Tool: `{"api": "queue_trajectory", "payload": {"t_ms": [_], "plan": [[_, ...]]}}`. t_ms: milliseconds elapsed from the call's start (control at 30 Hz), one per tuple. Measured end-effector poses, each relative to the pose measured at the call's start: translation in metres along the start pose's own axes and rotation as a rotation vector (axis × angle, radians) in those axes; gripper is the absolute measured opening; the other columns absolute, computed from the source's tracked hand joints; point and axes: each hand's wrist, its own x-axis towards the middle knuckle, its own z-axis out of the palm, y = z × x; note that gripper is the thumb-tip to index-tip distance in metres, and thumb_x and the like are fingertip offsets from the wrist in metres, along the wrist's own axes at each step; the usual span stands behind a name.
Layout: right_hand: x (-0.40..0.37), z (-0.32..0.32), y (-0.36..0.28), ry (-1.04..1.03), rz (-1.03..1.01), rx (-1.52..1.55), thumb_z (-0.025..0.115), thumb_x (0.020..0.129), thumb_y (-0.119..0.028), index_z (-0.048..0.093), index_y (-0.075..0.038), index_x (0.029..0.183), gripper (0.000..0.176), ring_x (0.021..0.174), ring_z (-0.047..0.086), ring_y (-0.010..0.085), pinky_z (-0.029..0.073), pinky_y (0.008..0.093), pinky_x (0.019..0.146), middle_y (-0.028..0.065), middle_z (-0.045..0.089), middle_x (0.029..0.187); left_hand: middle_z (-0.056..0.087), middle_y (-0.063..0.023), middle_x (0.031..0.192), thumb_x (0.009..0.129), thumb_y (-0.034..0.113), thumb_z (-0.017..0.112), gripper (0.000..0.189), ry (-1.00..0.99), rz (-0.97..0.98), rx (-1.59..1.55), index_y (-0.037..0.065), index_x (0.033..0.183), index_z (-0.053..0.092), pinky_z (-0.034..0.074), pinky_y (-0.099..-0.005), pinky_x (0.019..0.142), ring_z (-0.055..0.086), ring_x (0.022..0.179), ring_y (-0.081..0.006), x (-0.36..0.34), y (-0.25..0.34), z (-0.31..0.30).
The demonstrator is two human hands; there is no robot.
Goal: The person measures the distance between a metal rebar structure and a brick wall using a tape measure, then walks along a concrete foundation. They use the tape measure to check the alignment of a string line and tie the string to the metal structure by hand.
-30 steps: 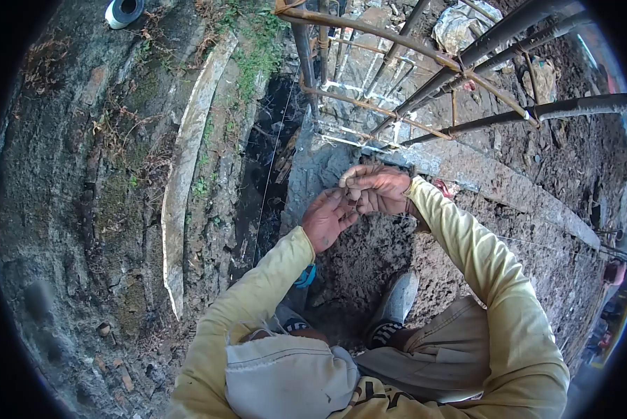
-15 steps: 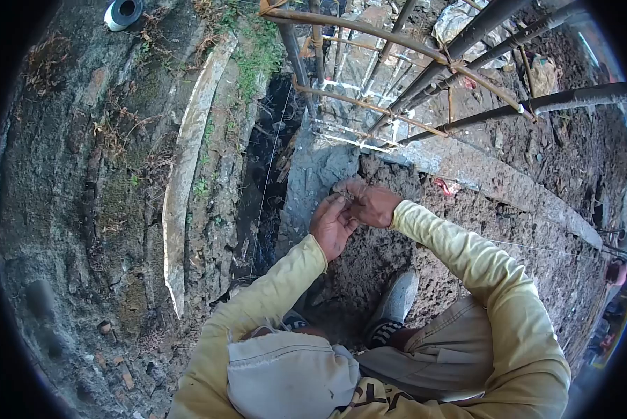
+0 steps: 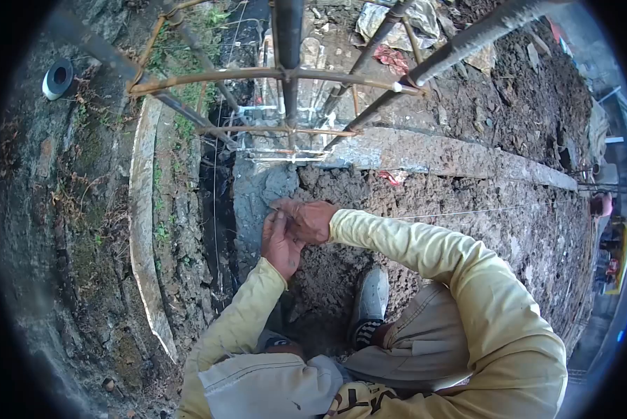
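Two bare hands meet fingertip to fingertip beside wet grey concrete

Rough brown soil (image 3: 537,241) spreads widest, reaching from the middle out to 3 and 4 o'clock. At 12 o'clock stands a cage of steel bars (image 3: 288,42), thick uprights crossed by thinner rusty ties. The person's pale yellow sleeves (image 3: 411,239) come in from 7 and 4 o'clock and converge near the centre, above light trousers (image 3: 271,380) at 6 o'clock. A long pale board (image 3: 142,209) lies at 9 o'clock on mossy, layered ground, and a flat concrete strip (image 3: 460,157) runs from 1 round to 3 o'clock. Just off centre, towards 10 o'clock, is a patch of grey concrete (image 3: 248,202) with a smeared surface.

A grey shoe (image 3: 373,293) rests on the soil at 5 o'clock. Against the right edge of that grey patch, the left hand (image 3: 281,250) is half closed, thumb raised; the right hand (image 3: 313,220) shows its back, fingers bent over to touch the left's. Whether anything is pinched between them cannot be told. A hollow roll (image 3: 50,86) lies at 10 o'clock. From the hands, a red scrap (image 3: 393,177) lies towards 2 o'clock. Thinnest of all, a taut string (image 3: 460,211) runs from beside the right sleeve towards 3 o'clock.
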Motion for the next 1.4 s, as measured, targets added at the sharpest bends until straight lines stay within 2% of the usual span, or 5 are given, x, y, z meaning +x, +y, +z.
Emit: {"api": "queue_trajectory", "payload": {"t_ms": [200, 900, 1133, 1233, 1400], "plan": [[0.004, -0.009, -0.011, 0.173, 0.151, 0.056, 0.060, 0.072, -0.023, 0.050, -0.010, 0.119, 0.050, 0.085, 0.063, 0.0379, 0.050, 0.0459, 0.075, 0.0172, 0.064, 0.089, 0.050, -0.0083, 0.130, 0.093, 0.030, 0.047, 0.041, -0.267, -0.020, 0.022, 0.011, 0.129, 0.044, 0.038, -0.0380, 0.099, 0.048, 0.119, -0.0234, 0.020, -0.004, -0.019], [0.010, -0.023, 0.015, 0.247, -0.146, 0.107, 0.067, 0.061, -0.019, 0.063, -0.007, 0.082, 0.024, 0.070, 0.063, 0.0289, 0.048, 0.0419, 0.061, 0.0141, 0.065, 0.073, 0.054, -0.0035, 0.087, 0.092, 0.020, 0.055, 0.022, -0.353, 0.138, 0.497, 0.008, 0.109, 0.048, 0.049, -0.0314, 0.075, 0.054, 0.083, -0.0139, 0.063, 0.015, 0.024], [-0.046, -0.076, 0.070, -0.177, 0.157, -0.185, 0.067, 0.060, -0.019, 0.068, -0.006, 0.068, 0.015, 0.064, 0.063, 0.0266, 0.046, 0.0414, 0.056, 0.0132, 0.065, 0.068, 0.055, -0.0020, 0.081, 0.093, 0.019, 0.054, 0.013, -0.243, 0.033, 0.757, 0.008, 0.100, 0.052, 0.048, -0.0270, 0.064, 0.056, 0.071, -0.0106, 0.061, 0.021, 0.019], [-0.072, -0.112, 0.012, -0.202, 0.483, -0.331, 0.060, 0.068, -0.013, 0.062, -0.001, 0.095, 0.030, 0.081, 0.063, 0.0401, 0.049, 0.0479, 0.070, 0.0220, 0.064, 0.083, 0.058, -0.0029, 0.080, 0.092, 0.019, 0.055, 0.015, -0.284, 0.014, 0.811, 0.006, 0.098, 0.054, 0.049, -0.0258, 0.060, 0.059, 0.070, -0.0114, 0.073, 0.009, 0.008], [-0.046, -0.081, 0.019, 0.154, 0.246, -0.290, 0.061, 0.073, -0.019, 0.053, -0.002, 0.111, 0.043, 0.086, 0.063, 0.0397, 0.050, 0.0458, 0.073, 0.0244, 0.064, 0.089, 0.059, -0.0011, 0.081, 0.093, 0.018, 0.055, 0.010, -0.272, -0.046, 0.745, 0.008, 0.095, 0.055, 0.050, -0.0267, 0.062, 0.059, 0.071, -0.0111, 0.083, 0.009, 0.004]]}}
